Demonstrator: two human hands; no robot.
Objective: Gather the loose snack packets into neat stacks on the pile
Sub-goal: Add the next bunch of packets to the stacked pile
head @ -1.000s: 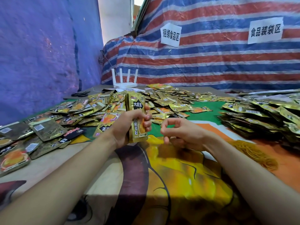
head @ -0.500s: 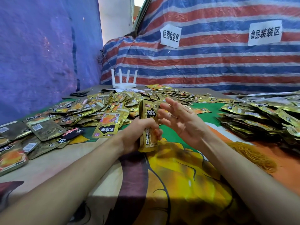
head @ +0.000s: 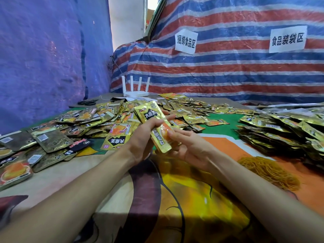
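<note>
My left hand (head: 142, 137) grips a small bundle of gold snack packets (head: 154, 123) above the table's middle, tilted so its top leans left and away. My right hand (head: 189, 146) cups the bundle's lower end from the right, with a fingertip on the packet's orange picture. Loose gold packets (head: 98, 120) lie spread over the left and far side of the table. A heap of stacked packets (head: 289, 132) fills the right side.
A mound of yellow rubber bands (head: 270, 171) lies on the orange cloth at right. A white router (head: 135, 92) and black scissors (head: 87, 102) sit at the table's far left. Tarpaulin walls close the left and back.
The bundle has tilted from upright to leaning left. My right hand has dropped from spread beside the bundle's top to cupping its lower end.
</note>
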